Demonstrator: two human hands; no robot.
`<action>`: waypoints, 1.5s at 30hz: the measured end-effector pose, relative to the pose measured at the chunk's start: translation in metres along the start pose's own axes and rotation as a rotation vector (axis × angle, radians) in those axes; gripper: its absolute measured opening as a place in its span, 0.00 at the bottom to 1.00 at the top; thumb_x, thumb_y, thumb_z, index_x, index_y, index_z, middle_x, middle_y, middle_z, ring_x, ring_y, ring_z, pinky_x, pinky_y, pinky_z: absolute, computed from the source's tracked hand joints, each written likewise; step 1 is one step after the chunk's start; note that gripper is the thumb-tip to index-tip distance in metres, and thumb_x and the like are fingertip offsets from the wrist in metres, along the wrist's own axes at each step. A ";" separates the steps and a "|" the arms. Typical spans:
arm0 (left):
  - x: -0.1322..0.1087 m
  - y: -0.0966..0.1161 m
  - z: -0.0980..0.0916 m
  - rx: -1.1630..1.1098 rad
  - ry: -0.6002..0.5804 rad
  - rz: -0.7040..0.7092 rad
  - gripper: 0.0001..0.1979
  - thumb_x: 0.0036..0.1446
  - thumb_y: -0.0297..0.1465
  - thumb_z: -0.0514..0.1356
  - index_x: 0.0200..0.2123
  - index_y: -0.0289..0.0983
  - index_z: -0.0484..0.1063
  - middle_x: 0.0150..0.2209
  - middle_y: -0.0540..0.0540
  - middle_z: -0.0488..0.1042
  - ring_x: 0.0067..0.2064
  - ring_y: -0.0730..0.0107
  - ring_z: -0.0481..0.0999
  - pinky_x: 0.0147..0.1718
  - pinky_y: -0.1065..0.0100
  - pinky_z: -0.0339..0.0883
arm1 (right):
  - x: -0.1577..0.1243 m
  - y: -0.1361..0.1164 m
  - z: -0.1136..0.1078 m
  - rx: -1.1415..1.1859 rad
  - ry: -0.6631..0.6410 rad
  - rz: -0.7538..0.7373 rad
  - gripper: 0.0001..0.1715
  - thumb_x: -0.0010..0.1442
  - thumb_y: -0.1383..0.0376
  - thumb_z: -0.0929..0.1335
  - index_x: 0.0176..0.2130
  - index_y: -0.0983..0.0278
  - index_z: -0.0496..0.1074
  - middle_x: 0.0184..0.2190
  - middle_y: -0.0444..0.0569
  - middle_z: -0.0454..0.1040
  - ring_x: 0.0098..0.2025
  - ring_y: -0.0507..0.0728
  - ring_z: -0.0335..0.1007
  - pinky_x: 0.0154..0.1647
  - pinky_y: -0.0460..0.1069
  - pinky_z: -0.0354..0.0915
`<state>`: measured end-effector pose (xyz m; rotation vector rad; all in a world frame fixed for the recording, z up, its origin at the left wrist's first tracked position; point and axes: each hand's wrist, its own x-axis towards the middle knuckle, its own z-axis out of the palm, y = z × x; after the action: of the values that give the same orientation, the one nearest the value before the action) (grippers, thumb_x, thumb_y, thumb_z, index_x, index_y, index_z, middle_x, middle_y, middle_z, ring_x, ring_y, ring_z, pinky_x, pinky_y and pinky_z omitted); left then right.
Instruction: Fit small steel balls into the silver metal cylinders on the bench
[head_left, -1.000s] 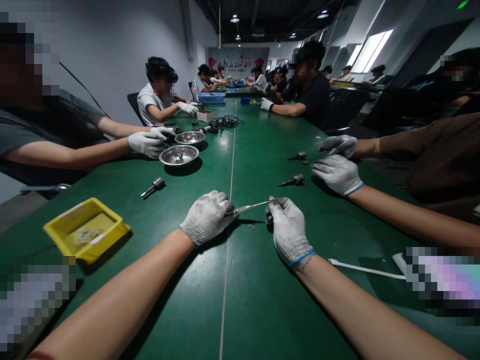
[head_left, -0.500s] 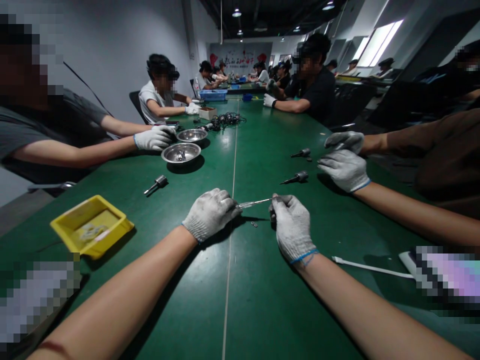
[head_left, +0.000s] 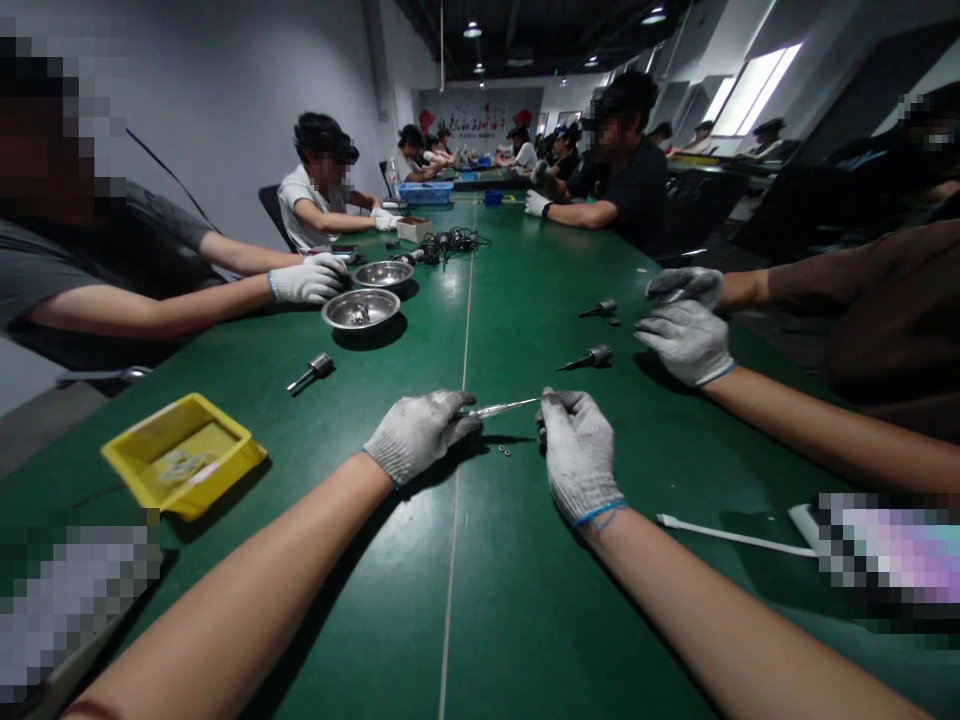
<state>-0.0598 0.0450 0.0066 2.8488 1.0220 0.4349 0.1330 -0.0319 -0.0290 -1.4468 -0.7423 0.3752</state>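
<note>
Both of my hands wear whitish knit gloves with dark, soiled fingertips. Between them, just above the green table [head_left: 517, 570], is a slim screwdriver [head_left: 499, 408] with a clear handle and a thin metal shaft. My left hand [head_left: 420, 432] is closed on its handle end. At the far end of the shaft, the thumb and fingers of my right hand [head_left: 581, 445] pinch the tip. Whether a small part sits at that tip is hidden by the fingers. Below the shaft, two tiny metal rings [head_left: 505, 452] lie on the table.
On the left are a yellow bin [head_left: 184, 455] with small parts, a metal cylinder with a shaft [head_left: 311, 372] and a steel bowl [head_left: 361, 312]. Similar shafted parts [head_left: 589, 357] lie ahead to the right, near a co-worker's gloved hands [head_left: 686, 340]. A white cable [head_left: 735, 535] lies right.
The fingers of my left hand have straightened and lowered a little on the handle. My right hand keeps its pinch at the tip. The whole view has shifted slightly.
</note>
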 end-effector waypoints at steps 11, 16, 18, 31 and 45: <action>-0.002 -0.005 0.004 -0.046 0.078 0.023 0.16 0.69 0.37 0.59 0.56 0.39 0.75 0.46 0.43 0.82 0.44 0.62 0.83 0.43 0.65 0.76 | 0.000 -0.001 0.002 0.058 0.063 0.068 0.22 0.54 0.45 0.72 0.32 0.59 0.68 0.23 0.40 0.71 0.26 0.55 0.68 0.28 0.50 0.62; -0.002 -0.004 0.001 -0.025 0.061 0.059 0.10 0.70 0.36 0.59 0.46 0.38 0.79 0.39 0.45 0.80 0.39 0.64 0.82 0.38 0.67 0.74 | 0.000 0.000 0.000 0.037 0.088 0.075 0.20 0.55 0.47 0.72 0.32 0.60 0.68 0.24 0.40 0.71 0.27 0.55 0.67 0.28 0.50 0.61; -0.002 -0.003 0.000 -0.025 0.050 0.065 0.11 0.70 0.37 0.59 0.45 0.38 0.79 0.38 0.46 0.80 0.38 0.65 0.82 0.37 0.68 0.73 | 0.000 0.000 0.000 0.033 0.103 0.077 0.20 0.55 0.47 0.72 0.33 0.60 0.68 0.24 0.41 0.71 0.27 0.55 0.67 0.28 0.49 0.61; 0.000 0.000 -0.001 -0.032 0.046 0.044 0.14 0.71 0.40 0.58 0.43 0.38 0.79 0.37 0.45 0.80 0.36 0.65 0.81 0.34 0.67 0.72 | -0.001 -0.004 0.000 0.030 0.112 0.058 0.26 0.53 0.41 0.72 0.31 0.59 0.66 0.22 0.38 0.68 0.23 0.53 0.63 0.26 0.49 0.60; -0.001 -0.009 0.003 -0.280 0.296 0.073 0.14 0.70 0.37 0.58 0.51 0.37 0.77 0.42 0.43 0.81 0.42 0.64 0.82 0.43 0.65 0.76 | -0.004 -0.010 0.000 -0.069 0.047 -0.033 0.20 0.58 0.47 0.69 0.29 0.59 0.67 0.23 0.41 0.70 0.26 0.55 0.66 0.30 0.50 0.64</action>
<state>-0.0656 0.0516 0.0019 2.6251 0.8188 0.9485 0.1285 -0.0358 -0.0199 -1.5012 -0.7460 0.2922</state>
